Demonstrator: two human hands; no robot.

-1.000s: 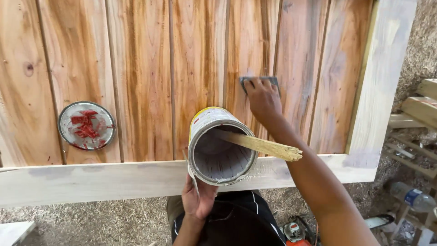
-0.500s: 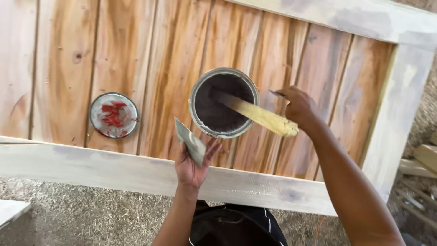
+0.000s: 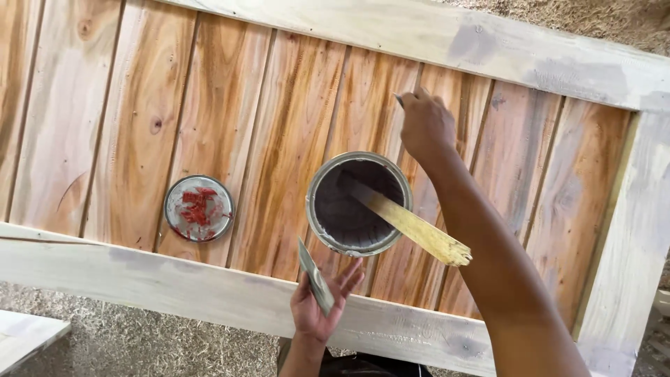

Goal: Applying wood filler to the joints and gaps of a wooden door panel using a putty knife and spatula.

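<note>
A round metal can (image 3: pixel 359 203) with dark filler inside stands upright on a large panelled wooden door (image 3: pixel 230 126) lying flat. A pale wooden stir stick (image 3: pixel 412 227) leans out of the can toward the right. My left hand (image 3: pixel 322 301) is just below the can, near the door's front rail, and holds a thin grey scraper blade (image 3: pixel 315 280) edge-on. My right hand (image 3: pixel 426 124) rests on the boards above the can, fingers closed over a small dark pad or blade that is mostly hidden.
The can's round metal lid (image 3: pixel 199 208), smeared red, lies on the boards to the left. The door's pale frame rail (image 3: pixel 174 283) shows grey filler patches. Sawdust (image 3: pixel 139 342) covers the floor below, with a pale board (image 3: pixel 24 335) at bottom left.
A second ago my left hand held the can tilted; the can now stands on the door and that hand holds the scraper. My right hand stays on the boards, now above the can.
</note>
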